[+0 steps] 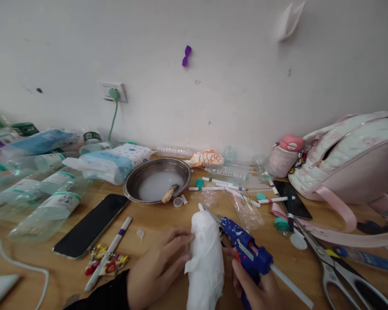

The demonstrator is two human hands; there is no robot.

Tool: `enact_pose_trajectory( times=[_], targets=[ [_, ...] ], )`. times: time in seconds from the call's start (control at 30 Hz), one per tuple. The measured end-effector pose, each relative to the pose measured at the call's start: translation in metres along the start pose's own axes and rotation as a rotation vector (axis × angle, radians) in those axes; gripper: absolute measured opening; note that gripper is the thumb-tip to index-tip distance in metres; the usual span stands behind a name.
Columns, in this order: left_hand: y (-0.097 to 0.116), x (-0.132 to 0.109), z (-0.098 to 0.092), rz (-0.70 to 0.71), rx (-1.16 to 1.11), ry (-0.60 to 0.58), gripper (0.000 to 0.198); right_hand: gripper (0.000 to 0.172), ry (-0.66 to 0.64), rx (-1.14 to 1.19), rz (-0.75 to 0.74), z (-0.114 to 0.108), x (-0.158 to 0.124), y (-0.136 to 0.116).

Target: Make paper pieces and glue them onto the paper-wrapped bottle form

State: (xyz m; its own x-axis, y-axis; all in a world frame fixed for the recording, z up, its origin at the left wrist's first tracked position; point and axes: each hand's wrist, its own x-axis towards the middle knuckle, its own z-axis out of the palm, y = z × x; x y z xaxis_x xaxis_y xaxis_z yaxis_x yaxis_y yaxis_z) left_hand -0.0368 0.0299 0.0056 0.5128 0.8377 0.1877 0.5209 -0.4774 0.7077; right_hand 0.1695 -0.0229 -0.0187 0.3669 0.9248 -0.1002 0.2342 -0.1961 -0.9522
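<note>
A long white form wrapped in paper or tissue (205, 258) lies in front of me, its lower end cut off by the picture's edge. Against its left side rest the fingertips of my left hand (163, 265), steadying it, with a loose paper flap near the thumb. My right hand (257, 288) is closed around the handle of a blue hot glue gun (242, 241). A white glue stick (292, 286) sticks out of the gun's back. The gun's nozzle points to the upper left, beside the form's rounded top; I cannot tell whether it touches.
A metal bowl (129, 193) of cloudy liquid holds a brush. Clear plastic bottles (61, 206) and a phone (90, 226) lie left. Markers (207, 188) and plastic scraps are scattered beyond the gun. Scissors (330, 267) lie right, before a pink backpack (358, 163).
</note>
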Motion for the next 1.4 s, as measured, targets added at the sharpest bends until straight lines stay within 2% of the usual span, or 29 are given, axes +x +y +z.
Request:
enact_pose_trajectory(
  times=[0.13,0.23,0.33,0.47,0.53,0.6,0.67,0.77,0.87,1.1,1.2,1.3,1.4],
  targets=[
    [-0.003,-0.003,0.001,0.081,0.103,-0.015,0.045,0.054,-0.124,0.111,0.097,-0.002,0.002,0.002],
    [-0.005,-0.005,-0.001,0.152,0.167,0.010,0.042,0.056,-0.116,0.146,0.164,-0.002,0.002,0.000],
    [-0.004,-0.008,-0.002,0.249,0.242,0.089,0.031,0.055,-0.052,0.103,0.197,0.000,0.000,-0.002],
    [0.002,-0.013,0.001,0.329,0.346,0.230,0.030,0.048,-0.105,0.086,0.141,0.002,-0.002,-0.004],
    [0.003,-0.013,0.002,0.329,0.383,0.296,0.039,0.047,-0.113,0.062,0.159,0.002,-0.002,-0.007],
    [0.001,-0.010,0.000,0.290,0.353,0.310,0.057,0.050,-0.142,0.058,0.201,0.002,-0.003,-0.010],
    [-0.004,-0.003,-0.007,0.209,0.236,0.241,0.067,0.052,-0.202,0.098,0.216,0.002,-0.002,-0.013],
    [-0.014,0.008,-0.023,0.093,0.035,0.073,0.044,0.053,-0.253,0.169,0.185,0.002,-0.002,-0.016],
    [-0.022,0.016,-0.039,0.117,-0.075,-0.111,0.031,0.053,-0.251,0.189,0.168,0.002,-0.004,-0.017],
    [-0.029,0.014,-0.054,0.227,-0.100,-0.340,0.052,0.053,-0.226,0.231,0.193,0.001,-0.005,-0.013],
    [-0.025,0.012,-0.055,0.197,0.033,-0.359,0.064,0.050,-0.237,0.298,0.177,-0.001,0.000,-0.007],
    [-0.018,0.010,-0.053,0.193,0.195,-0.304,0.073,0.045,-0.237,0.328,0.160,-0.004,0.005,-0.004],
    [-0.010,0.009,-0.051,0.179,0.330,-0.259,0.073,0.041,-0.269,0.341,0.129,-0.008,0.010,-0.006]
  ],
)
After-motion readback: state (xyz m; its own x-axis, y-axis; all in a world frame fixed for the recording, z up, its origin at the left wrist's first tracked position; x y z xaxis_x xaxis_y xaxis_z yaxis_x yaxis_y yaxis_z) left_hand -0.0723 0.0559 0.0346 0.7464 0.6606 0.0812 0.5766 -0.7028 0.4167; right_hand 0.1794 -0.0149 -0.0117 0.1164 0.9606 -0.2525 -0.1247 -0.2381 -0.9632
